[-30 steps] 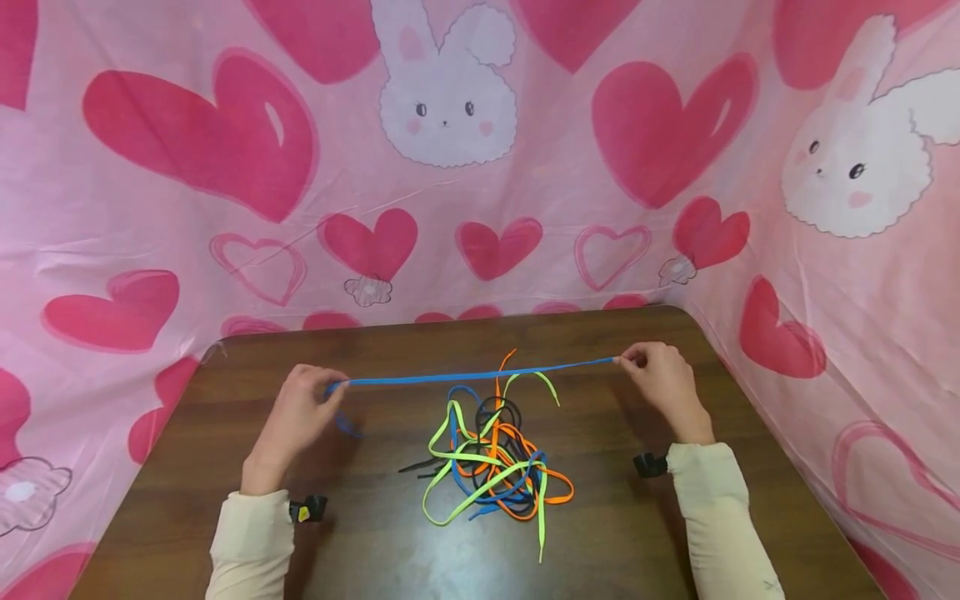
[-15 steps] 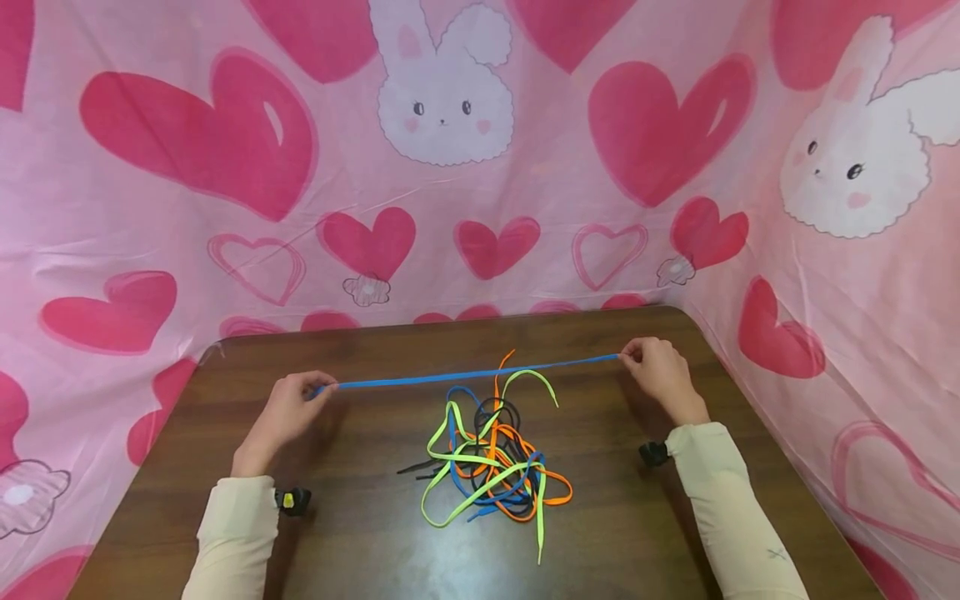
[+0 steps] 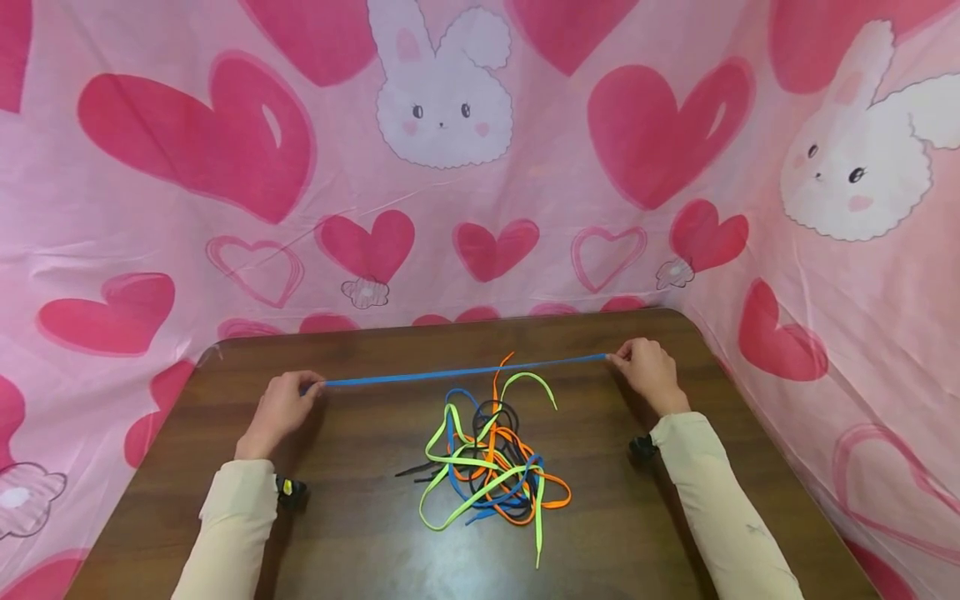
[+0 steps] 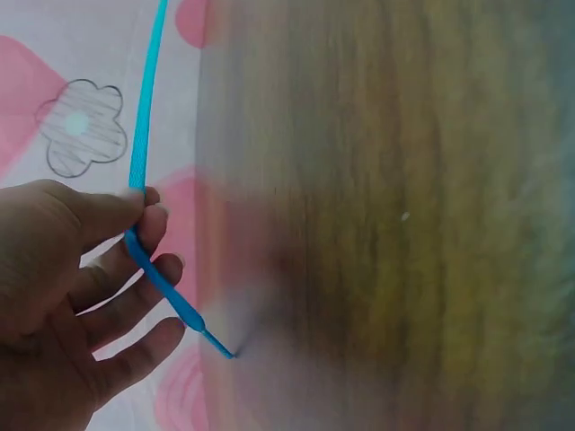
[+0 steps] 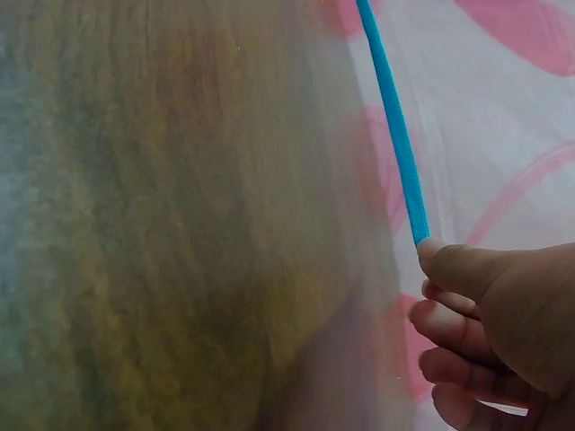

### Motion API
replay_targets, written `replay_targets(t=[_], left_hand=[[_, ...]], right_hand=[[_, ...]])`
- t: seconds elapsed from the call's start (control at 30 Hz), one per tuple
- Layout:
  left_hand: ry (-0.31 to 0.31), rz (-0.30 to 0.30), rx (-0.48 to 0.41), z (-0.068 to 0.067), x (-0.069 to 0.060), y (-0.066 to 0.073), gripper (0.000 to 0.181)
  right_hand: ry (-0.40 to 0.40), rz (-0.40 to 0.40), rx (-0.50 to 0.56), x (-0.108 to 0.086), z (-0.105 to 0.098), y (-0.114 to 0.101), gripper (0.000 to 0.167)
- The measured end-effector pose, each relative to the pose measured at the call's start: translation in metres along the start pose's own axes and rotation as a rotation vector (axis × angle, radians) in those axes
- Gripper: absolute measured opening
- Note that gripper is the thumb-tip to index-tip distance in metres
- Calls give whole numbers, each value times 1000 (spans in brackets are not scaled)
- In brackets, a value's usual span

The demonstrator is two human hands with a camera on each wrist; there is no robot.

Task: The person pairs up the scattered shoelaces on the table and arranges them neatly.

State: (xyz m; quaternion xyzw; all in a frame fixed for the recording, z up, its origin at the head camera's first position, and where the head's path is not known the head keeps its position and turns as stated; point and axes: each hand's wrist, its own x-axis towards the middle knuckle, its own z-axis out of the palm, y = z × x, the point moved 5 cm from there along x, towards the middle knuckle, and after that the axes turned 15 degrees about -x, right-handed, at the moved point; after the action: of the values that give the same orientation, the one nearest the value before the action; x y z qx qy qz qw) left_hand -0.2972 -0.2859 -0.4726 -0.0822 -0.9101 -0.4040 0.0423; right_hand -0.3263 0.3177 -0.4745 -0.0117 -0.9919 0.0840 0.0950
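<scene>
A blue shoelace [image 3: 420, 377] is stretched nearly straight between both hands, over the far part of the table. At its left end, my left hand [image 3: 279, 410] pinches it between thumb and index finger. The left wrist view shows a short tail of the blue shoelace [image 4: 166, 285] with its narrow tip hanging past the fingers. My right hand [image 3: 649, 375] pinches the other end; in the right wrist view the lace [image 5: 395, 117] runs up from the thumb tip. Nearer than the taut lace lies a tangled pile of shoelaces, with yellow-green [image 3: 480, 498], orange, black and blue ones crossing.
The dark wooden table [image 3: 360, 533] has rounded far corners. Pink cloth with hearts and rabbits [image 3: 442, 192] hangs behind it and along the sides. A small black camera [image 3: 291, 490] is strapped at the left wrist, another [image 3: 642, 448] at the right.
My left hand has moved left and slid along the lace closer to its end, so the dangling tail has shortened. The right hand shifted slightly right, then back left. The pile stays put.
</scene>
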Motion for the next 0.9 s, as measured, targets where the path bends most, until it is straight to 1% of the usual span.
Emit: replay_targets(t=[0.13,0.2,0.43,0.57,0.67,0.73,0.9], left_hand=[[2,12,-10,0,8,-4,18],[16,22,-9,0,12,-6,18],[105,22,1,0,21,-16,17],[135,54,6,0,27,-16,19],[174,72,6,0,33,-14,18],[214,64,3,-1,36,-13,15],[314,-11,2,-4,42,-16,16]], right_hand=[[15,31,-10,8,2,1,28],[20,40,-18,13,4,2,27],[7,26,-26,25,12,8,21],[-6,20,-21,31,15,8,19],[-12,26,-22,36,19,9,19],[-12,36,-23,39,20,9,20],[14,98,-12,44,20,11,23]])
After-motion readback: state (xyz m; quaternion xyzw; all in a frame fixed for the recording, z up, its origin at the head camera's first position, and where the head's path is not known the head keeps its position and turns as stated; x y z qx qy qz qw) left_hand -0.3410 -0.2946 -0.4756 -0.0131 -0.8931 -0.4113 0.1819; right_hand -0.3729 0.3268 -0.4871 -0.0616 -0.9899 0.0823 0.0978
